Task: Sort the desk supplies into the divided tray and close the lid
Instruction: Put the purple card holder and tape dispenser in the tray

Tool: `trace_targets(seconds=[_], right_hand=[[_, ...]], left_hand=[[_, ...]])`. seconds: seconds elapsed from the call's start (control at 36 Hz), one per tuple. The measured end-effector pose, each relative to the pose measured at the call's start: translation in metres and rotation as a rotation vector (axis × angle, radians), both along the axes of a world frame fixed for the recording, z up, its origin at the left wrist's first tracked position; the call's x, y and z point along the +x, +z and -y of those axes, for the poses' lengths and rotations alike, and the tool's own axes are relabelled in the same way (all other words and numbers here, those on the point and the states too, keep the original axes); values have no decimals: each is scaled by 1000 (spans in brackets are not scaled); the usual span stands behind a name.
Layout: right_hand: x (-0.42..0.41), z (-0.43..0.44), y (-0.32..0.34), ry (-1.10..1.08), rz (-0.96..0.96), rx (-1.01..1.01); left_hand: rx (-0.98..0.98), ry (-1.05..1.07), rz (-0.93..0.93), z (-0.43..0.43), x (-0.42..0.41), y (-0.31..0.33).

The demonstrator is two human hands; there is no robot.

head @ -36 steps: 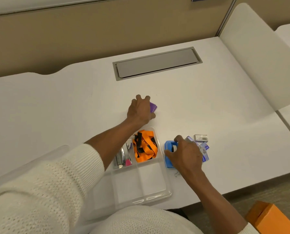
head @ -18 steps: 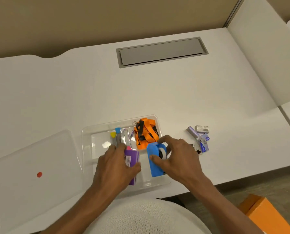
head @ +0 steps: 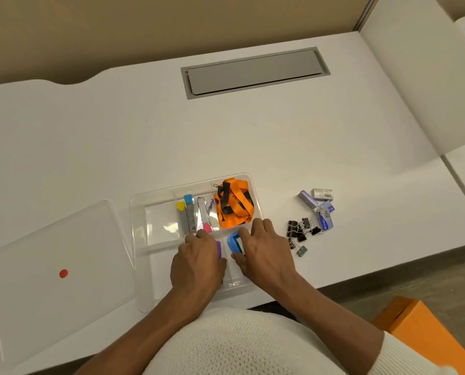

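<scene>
A clear divided tray [head: 138,212] sits at the desk's near edge. Its far right compartment holds an orange lanyard [head: 235,204]; the one beside it holds several lead cases and clips [head: 195,213]. My left hand [head: 197,262] rests on a purple item [head: 218,249] in the tray's near compartment. My right hand [head: 264,253] is shut on a blue tape dispenser [head: 234,242], set down in the same near compartment. The clear lid [head: 53,272], with a red dot, lies flat to the tray's left.
To the right of the tray lie several black binder clips [head: 297,232] and small staple boxes [head: 319,204]. A grey cable hatch [head: 253,71] is set into the desk's far side. An orange box [head: 426,331] stands on the floor at the lower right.
Both hands came from the desk to the tray, the left bringing the purple item, the right the blue dispenser. Both items now sit lower in the near compartment.
</scene>
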State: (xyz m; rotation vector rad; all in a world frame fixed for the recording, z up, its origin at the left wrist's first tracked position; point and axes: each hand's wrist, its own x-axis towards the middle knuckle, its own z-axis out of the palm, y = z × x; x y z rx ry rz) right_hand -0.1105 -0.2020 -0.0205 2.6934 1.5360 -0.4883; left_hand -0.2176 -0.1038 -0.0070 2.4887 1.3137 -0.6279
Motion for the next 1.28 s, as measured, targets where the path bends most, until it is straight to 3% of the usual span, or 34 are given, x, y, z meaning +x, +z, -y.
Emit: trace_targets(seconds=[0.33,0.5,0.64,0.83,0.97,1.28], right_hand=[[7,10,11,-7,-76,149],[4,17,4,35,-96,206],[15,27,6,-78,-132,347],[77,65,11,-633,-101,520],[133,97,-11,-915,-111,421],[160,104,-43,-911,-238,267]], left_hand=[[-173,96,70,-7,-7,4],[-142,68,37,-8,-4,11],[7,-68,76,-5,11,25],[-11,-329,364,-6,72,40],[-25,-578,486,-2,138,26],[-94,-959,317,12,251,-28]])
